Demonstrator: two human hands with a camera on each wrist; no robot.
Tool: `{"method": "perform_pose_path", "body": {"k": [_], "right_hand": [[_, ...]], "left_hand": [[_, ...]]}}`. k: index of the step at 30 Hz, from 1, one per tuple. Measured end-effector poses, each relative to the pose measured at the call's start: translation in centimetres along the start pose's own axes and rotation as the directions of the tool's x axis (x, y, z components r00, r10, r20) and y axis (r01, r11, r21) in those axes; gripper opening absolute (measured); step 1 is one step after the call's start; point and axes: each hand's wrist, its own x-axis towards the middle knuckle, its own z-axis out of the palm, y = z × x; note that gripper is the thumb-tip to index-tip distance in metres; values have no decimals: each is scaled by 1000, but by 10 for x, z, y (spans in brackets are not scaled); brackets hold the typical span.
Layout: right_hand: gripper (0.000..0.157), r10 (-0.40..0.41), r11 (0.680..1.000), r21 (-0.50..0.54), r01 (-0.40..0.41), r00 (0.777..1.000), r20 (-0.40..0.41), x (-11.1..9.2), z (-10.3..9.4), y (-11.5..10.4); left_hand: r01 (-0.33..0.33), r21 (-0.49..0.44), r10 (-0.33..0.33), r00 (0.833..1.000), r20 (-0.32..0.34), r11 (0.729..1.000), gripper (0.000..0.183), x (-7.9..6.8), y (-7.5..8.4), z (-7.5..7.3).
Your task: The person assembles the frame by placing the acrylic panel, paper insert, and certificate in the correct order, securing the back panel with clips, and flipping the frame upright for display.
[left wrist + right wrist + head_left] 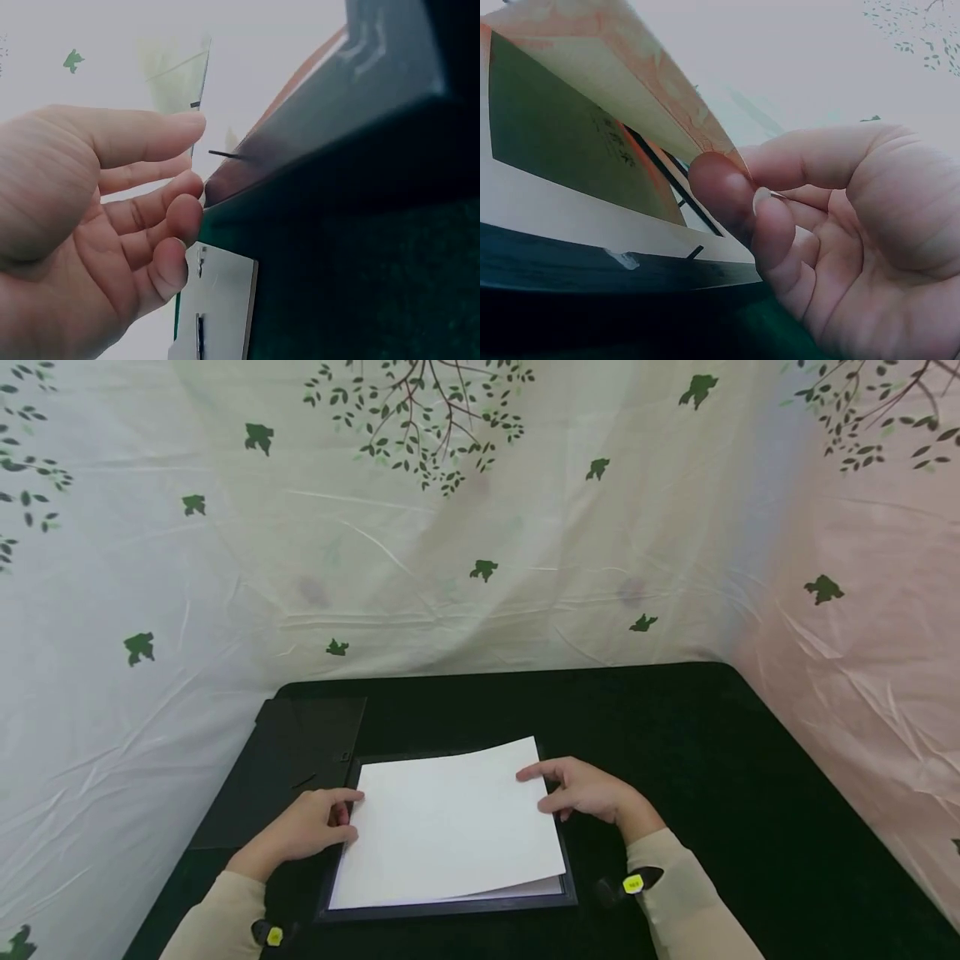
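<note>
A white sheet of paper (450,827) lies over a dark picture frame (450,911), its right side raised and bowed. My right hand (588,789) pinches the sheet's right edge between thumb and fingers. In the right wrist view, the sheet's underside (641,71) shows a patterned border, and a dark green printed area (562,127) with small writing lies below it inside the frame. At the left edge of sheet and frame is my left hand (303,827), fingers loosely bent, thumb and index apart, fingertips right at the edge. A thin dark tab (223,154) sticks out from the frame there.
A flat dark backing panel (300,743) with small fittings lies left of the frame, near the table's left edge. Dark green cloth (712,777) covers the table. White curtains (420,577) with leaf prints hang behind and at both sides.
</note>
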Motion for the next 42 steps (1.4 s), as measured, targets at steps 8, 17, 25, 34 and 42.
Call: {"method": "perform_pose_path", "body": {"k": [8, 17, 25, 34, 42], "right_hand": [[48, 4, 999, 35, -6, 998, 55, -1, 0, -1], [48, 10, 999, 47, -13, 998, 70, 1, 2, 1], [50, 20, 999, 36, -23, 997, 76, 0, 2, -1], [45, 22, 999, -46, -24, 999, -37, -6, -13, 0], [45, 56, 991, -117, -67, 994, -99, -3, -15, 2]], "left_hand": [[23, 139, -14, 998, -63, 990, 62, 2, 2, 4], [-34, 209, 51, 996, -76, 977, 85, 1, 9, 9], [-66, 224, 69, 998, -6, 972, 101, 2, 6, 18], [-74, 236, 77, 997, -6, 969, 101, 2, 6, 19], [-17, 202, 21, 1000, -18, 979, 100, -1, 5, 20]]}}
